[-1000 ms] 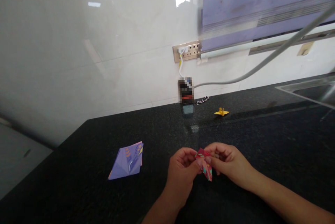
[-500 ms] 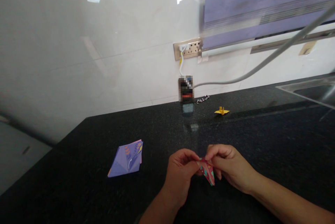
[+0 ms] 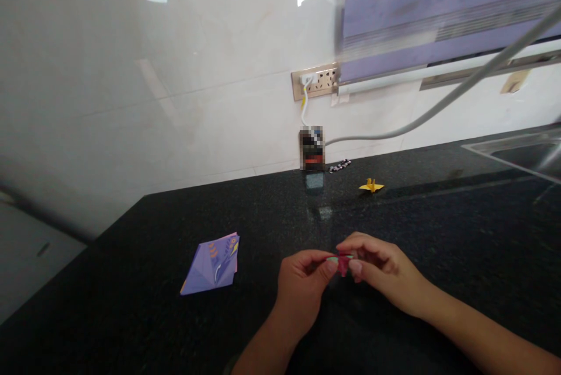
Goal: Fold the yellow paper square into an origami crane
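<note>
Between my two hands is a small folded origami paper (image 3: 343, 264), red-pink with a green patch, held just above the dark counter. My left hand (image 3: 304, 281) pinches its left side between thumb and forefinger. On the other side, the thumb and fingers of my right hand (image 3: 385, 273) close on its right edge. Most of the paper is hidden by my fingers. Farther back on the counter stands a yellow origami crane (image 3: 371, 186). To the left lie purple patterned paper sheets (image 3: 210, 267), with a pink one showing underneath.
A pixelated upright object (image 3: 312, 148) leans at the wall, a beaded strand (image 3: 340, 166) beside it. A wall socket (image 3: 315, 81) holds a white plug and cable. A grey hose (image 3: 394, 132) runs rightward, and a sink rim (image 3: 504, 156) lies far right.
The folded paper has been turned, so its long point towards me no longer shows and a narrow, short piece does. My right hand's fingers have lifted and shifted slightly.
</note>
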Tool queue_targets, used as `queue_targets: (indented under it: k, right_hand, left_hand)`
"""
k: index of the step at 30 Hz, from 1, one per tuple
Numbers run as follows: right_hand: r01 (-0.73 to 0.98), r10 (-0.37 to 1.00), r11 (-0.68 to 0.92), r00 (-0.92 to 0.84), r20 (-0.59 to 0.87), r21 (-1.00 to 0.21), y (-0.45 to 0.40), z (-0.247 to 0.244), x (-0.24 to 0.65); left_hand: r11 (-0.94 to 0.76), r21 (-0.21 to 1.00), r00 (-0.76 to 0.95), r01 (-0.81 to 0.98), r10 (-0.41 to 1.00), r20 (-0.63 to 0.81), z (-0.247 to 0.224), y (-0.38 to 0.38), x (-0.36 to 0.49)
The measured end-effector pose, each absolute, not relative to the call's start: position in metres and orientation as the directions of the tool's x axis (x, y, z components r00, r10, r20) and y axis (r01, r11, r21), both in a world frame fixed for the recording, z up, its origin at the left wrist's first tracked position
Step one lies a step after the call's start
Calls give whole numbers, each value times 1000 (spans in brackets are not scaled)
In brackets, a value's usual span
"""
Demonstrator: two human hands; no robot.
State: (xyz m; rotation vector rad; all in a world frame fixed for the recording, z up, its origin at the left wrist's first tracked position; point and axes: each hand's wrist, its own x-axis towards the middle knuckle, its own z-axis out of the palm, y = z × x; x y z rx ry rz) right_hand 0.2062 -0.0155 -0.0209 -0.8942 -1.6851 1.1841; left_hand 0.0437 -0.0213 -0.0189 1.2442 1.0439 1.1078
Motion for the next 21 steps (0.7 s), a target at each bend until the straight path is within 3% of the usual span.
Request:
queue_targets:
  k: [5, 10, 13, 18, 21]
  right_hand:
    - [206, 890, 350, -378, 255, -914, -14, -22, 206]
    - [242, 890, 377, -363, 277, -894, -16, -21, 206]
    - [189, 893, 351, -362, 267, -917, -17, -20, 205]
    - [13, 889, 252, -397, 227, -968, -19, -18, 202]
    - [32, 897, 270, -372, 239, -962, -21, -17, 201]
  left_hand:
    - [-131, 984, 143, 122, 983, 113, -24, -22, 42]
    - [-169, 967, 131, 188, 981, 146, -23, -24, 43]
    - [-133, 986, 169, 96, 979, 116, -21, -24, 44]
    - [15, 978, 272, -207, 961, 43, -18, -24, 46]
    - [49, 971, 249, -232, 969, 11, -19, -23, 46]
